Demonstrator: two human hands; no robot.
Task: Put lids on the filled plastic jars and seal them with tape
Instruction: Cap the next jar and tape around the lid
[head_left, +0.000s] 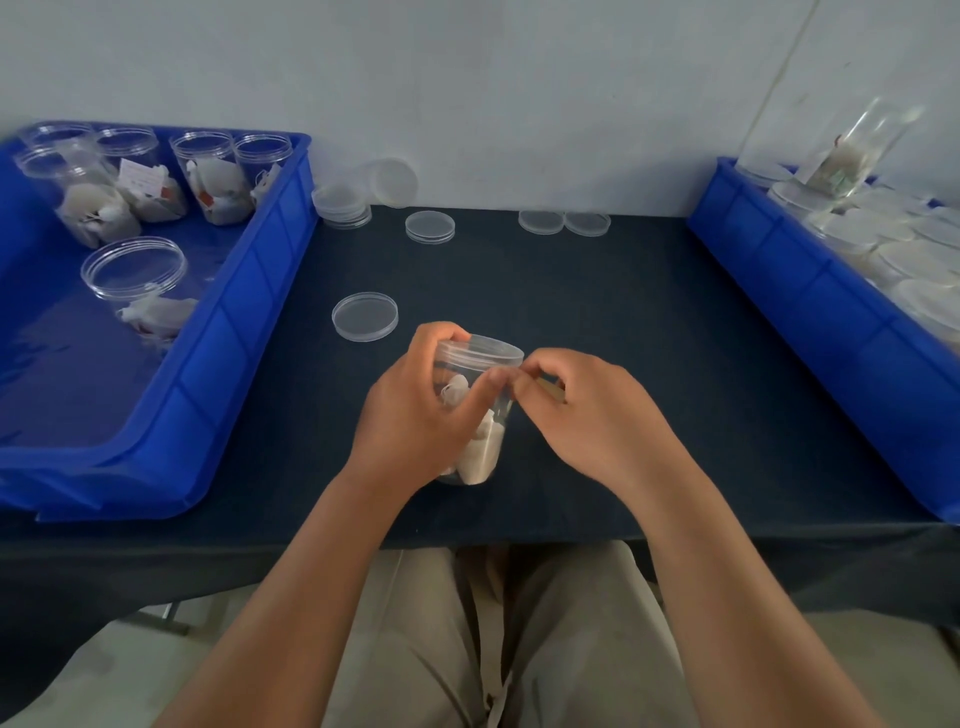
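Two bare hands meet at a clear round plastic jar (480, 441) that stands on the dark cloth-covered table (623, 312), near its front edge and between two crates. The left hand (415, 410) grips the jar, fingers wrapped round its far side and thumb laid across the near side. A clear flat lid (480, 349) sits on the jar's mouth, and white pouches fill its lower part. The right hand (582, 410) has its fingers curled, with thumb and forefinger pressed together at the jar's side just below the lid, touching the left thumb. Whether they pinch anything cannot be told.

Just behind and left of the hands, a loose clear round lid (365, 317) lies flat on the cloth. Farther back, near the wall, are a short stack of lids (343, 205), a single lid leaning on the wall (395, 182) and more flat lids (563, 222).

At the left, a blue plastic crate (249, 291) holds open jars with pouches inside (208, 176). At the right, a second blue crate (810, 291) is packed with lidded jars (904, 244), one tilted jar (852, 150) resting on top of them.
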